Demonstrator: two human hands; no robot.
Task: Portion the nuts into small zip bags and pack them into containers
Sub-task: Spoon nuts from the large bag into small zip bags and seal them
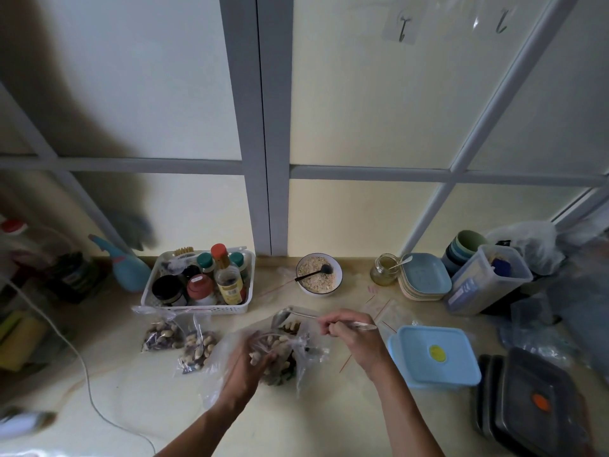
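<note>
**A:** What do you see from the head camera?

**B:** The left hand (253,361) holds a big soft bag of nuts (280,354) low in the middle of the surface (138,390). Its fingers curl round the bag's open mouth. The right hand (349,331) pinches the handle of a metal spoon (296,314). The spoon's bowl hangs just above the bag, with what looks like a few nuts under it.

**A:** Are any little bags done?

**B:** Two small filled bags (179,338) lie just left of the hands, near a white basket (197,285) of jars. Some flat bags that look unfilled (382,308) lie past the right hand, I think.

**A:** Where do they go after?

**B:** Maybe into the blue box (435,354) on the right. Its lid is on. Dark boxes (530,404) sit next to it.

**A:** How will the bags feel?

**B:** I think thin, floppy and slippery. The mouth wants to fall shut, so hold it by the rim and keep it wide. The nuts are small, hard and roll easily, so keep the spoon level. A filled bag is probably light but lumpy. Take it by the top strip, not the belly, or nuts may squeeze out.

**A:** Anything else?

**B:** A bowl of oats (319,274) with a black spoon stands at the back.
</note>
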